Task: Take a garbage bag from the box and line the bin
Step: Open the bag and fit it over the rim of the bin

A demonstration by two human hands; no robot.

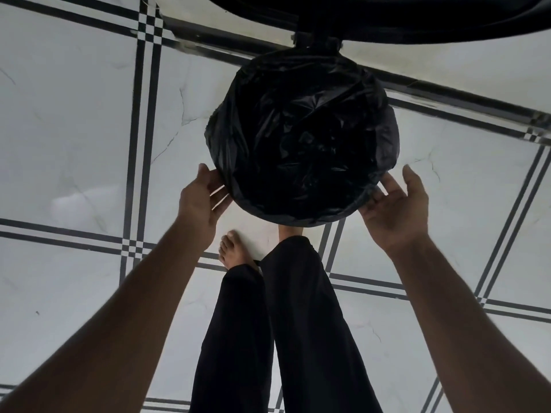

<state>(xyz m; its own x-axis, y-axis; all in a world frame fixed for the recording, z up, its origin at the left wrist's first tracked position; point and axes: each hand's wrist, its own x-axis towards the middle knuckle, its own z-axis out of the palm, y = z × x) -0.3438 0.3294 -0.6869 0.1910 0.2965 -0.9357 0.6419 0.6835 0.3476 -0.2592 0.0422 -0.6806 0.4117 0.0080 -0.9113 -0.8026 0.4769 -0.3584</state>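
Note:
A round bin stands on the floor ahead of my feet, fully covered by a black garbage bag (301,138) folded over its rim and hanging crumpled inside. The bin's lid (387,16) is raised at the far side. My left hand (202,201) is at the near-left rim, fingers spread and touching the bag's edge. At the near-right rim my right hand (393,207) is open, palm up, fingertips against the bag. Neither hand grips anything. The box is not in view.
The floor is white marble-like tile (68,129) with black double lines. My legs in black trousers (301,323) and a bare foot (234,248) stand just in front of the bin. A dark metal threshold strip (447,87) runs diagonally behind the bin.

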